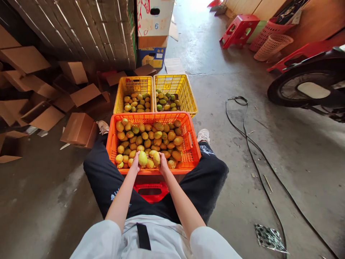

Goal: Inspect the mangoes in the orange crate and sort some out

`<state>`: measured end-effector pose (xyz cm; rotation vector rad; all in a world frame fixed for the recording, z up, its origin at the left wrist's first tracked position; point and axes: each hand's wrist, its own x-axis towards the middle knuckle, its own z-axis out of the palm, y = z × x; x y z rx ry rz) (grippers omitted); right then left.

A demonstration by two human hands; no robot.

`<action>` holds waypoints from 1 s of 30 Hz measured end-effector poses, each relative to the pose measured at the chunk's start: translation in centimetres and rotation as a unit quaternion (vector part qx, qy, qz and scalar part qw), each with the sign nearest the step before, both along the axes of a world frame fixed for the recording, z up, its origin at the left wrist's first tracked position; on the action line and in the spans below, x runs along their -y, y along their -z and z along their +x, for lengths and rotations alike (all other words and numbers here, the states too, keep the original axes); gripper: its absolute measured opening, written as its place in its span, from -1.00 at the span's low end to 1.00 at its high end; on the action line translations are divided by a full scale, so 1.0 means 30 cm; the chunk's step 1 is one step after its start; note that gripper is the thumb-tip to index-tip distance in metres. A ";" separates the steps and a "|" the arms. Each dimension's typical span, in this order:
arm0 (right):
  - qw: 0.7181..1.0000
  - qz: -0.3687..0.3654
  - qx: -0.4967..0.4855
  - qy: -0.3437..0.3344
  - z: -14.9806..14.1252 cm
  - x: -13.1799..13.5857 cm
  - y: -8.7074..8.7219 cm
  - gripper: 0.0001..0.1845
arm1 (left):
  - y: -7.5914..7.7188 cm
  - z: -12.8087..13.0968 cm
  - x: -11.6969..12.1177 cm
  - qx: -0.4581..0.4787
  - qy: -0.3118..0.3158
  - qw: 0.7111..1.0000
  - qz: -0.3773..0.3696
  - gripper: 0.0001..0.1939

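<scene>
My left hand [136, 162] is closed around a greenish-yellow oval fruit [142, 158], held over the near side of an orange plastic crate [151, 172]. Beside it, my right hand [163, 163] grips a yellower oval fruit [156, 159] with darker marks. The two held fruits are slightly apart. Many similar fruits [147, 136], yellow to orange-brown, lie in the orange crate between my legs. Behind it stand two yellow crates, the left one [116, 97] and the right one [191, 94], each with yellow and green fruits in the bottom.
Open cardboard boxes [78, 129] lie scattered on the left. Printed cartons [155, 25] are stacked behind the crates. A black cable [254, 144] loops over the floor at right, near a motorbike wheel [291, 86]. Red stools [239, 30] and pink baskets [272, 46] stand far right.
</scene>
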<state>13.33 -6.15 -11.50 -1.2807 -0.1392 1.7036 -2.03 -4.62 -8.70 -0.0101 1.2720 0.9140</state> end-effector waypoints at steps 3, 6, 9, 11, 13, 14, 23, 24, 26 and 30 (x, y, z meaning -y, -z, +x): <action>0.999 -0.040 0.009 0.026 -0.007 -0.005 -0.029 -0.73 | -0.011 -0.009 -0.005 0.009 -0.033 0.999 -0.018 -0.62; 0.997 -0.072 0.005 0.032 -0.009 -0.008 -0.050 -0.76 | -0.022 -0.022 -0.007 0.037 -0.072 0.996 -0.042 -0.65; 0.995 -0.092 -0.015 0.039 -0.003 -0.010 -0.057 -0.79 | -0.032 -0.029 -0.005 0.069 -0.074 0.993 -0.056 -0.67; 0.994 -0.099 -0.027 0.046 0.002 -0.011 -0.056 -0.79 | -0.034 -0.029 -0.001 0.075 -0.065 0.994 -0.054 -0.71; 0.993 -0.098 -0.029 0.055 0.005 -0.011 -0.052 -0.76 | -0.031 -0.026 0.004 0.067 -0.064 0.994 -0.049 -0.74; 0.993 -0.095 -0.027 0.061 0.005 -0.011 -0.050 -0.74 | -0.028 -0.024 0.006 0.061 -0.066 0.995 -0.047 -0.75; 0.998 -0.026 -0.009 0.062 -0.003 0.010 -0.052 -0.52 | -0.019 -0.020 0.023 0.045 -0.098 0.994 0.000 -0.72; 0.998 -0.025 -0.018 0.054 -0.002 0.011 -0.054 -0.55 | -0.020 -0.021 0.027 0.050 -0.104 0.993 0.012 -0.69; 0.998 -0.029 -0.032 0.042 0.004 0.013 -0.057 -0.61 | -0.023 -0.022 0.034 0.064 -0.102 0.992 0.036 -0.65; 0.999 -0.026 -0.018 0.019 0.013 0.014 -0.058 -0.62 | -0.025 -0.029 0.043 0.087 -0.054 0.994 0.049 -0.59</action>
